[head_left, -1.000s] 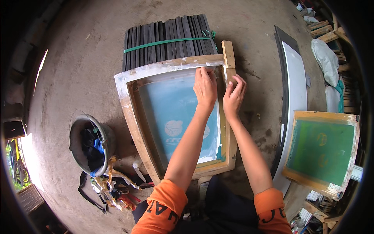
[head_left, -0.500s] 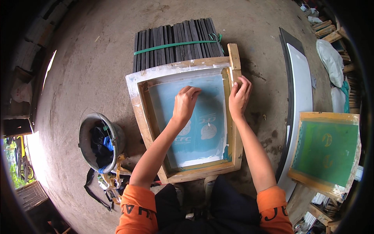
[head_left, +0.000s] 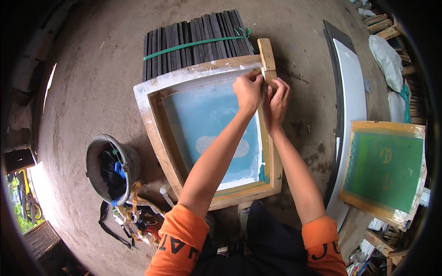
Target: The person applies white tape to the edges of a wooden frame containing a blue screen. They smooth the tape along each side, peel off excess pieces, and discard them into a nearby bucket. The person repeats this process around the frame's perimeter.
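A wooden screen-printing frame (head_left: 166, 144) with blue-coated mesh (head_left: 191, 110) lies tilted before me, and pale round designs show on the mesh. At its upper right inner corner, the fingers of my left hand (head_left: 247, 93) are pinched together. Whatever is between them is too small to make out; a thin pale strip runs along the mesh edge beside them. My right hand (head_left: 276, 106) is just to the right, its fingers curled over the frame's right rail and its thumb toward the inner side. A short wooden block (head_left: 266, 54) sits on the frame's top right corner.
The frame's far end rests against a stack of dark slats (head_left: 195, 42) tied with green strap. On the left stands a bucket (head_left: 133, 161) with dark cloths, and crumpled tape and straps (head_left: 133, 214) lie beside it. Long panels (head_left: 352, 92) and a green screen (head_left: 386, 170) are at right.
My left hand has moved up and right from over the mesh to the frame's inner corner. My right hand has shifted slightly up beside it. The whole view has also shifted a little.
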`<move>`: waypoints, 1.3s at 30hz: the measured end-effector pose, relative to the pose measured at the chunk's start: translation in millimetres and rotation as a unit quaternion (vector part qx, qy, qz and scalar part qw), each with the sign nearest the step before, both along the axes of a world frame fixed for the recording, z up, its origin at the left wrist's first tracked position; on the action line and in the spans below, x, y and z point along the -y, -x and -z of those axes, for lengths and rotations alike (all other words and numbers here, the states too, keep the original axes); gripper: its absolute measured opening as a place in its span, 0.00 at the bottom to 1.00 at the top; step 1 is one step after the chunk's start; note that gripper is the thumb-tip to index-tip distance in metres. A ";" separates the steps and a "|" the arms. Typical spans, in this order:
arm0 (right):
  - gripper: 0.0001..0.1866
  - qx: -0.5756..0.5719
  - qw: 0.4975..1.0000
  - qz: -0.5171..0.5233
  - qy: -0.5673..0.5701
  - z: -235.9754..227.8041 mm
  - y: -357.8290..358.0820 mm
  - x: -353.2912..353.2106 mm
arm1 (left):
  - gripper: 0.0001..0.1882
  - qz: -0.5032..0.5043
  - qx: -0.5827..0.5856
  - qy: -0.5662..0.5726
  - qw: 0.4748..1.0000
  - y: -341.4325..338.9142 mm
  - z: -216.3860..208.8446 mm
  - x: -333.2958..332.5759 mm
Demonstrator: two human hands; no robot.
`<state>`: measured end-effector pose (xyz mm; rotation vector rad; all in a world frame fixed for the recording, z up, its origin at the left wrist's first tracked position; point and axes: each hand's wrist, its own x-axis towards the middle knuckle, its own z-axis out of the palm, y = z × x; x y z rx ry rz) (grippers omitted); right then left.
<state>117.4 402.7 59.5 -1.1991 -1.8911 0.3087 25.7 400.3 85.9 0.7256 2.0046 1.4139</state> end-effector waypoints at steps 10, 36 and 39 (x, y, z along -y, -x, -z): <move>0.13 -0.014 1.000 -0.005 -0.002 1.0 0.1 -0.6 | 0.09 -0.019 -0.040 0.037 0.998 2.1 -3.0 -9.4; 0.15 -0.002 1.000 -0.002 0.015 -1.4 1.2 1.3 | 0.08 -0.039 -0.076 0.058 0.995 -4.4 -7.7 -7.3; 0.15 -0.011 1.000 -0.007 0.015 -4.2 1.4 2.2 | 0.08 -0.062 -0.070 0.103 0.990 -9.0 -11.8 -12.9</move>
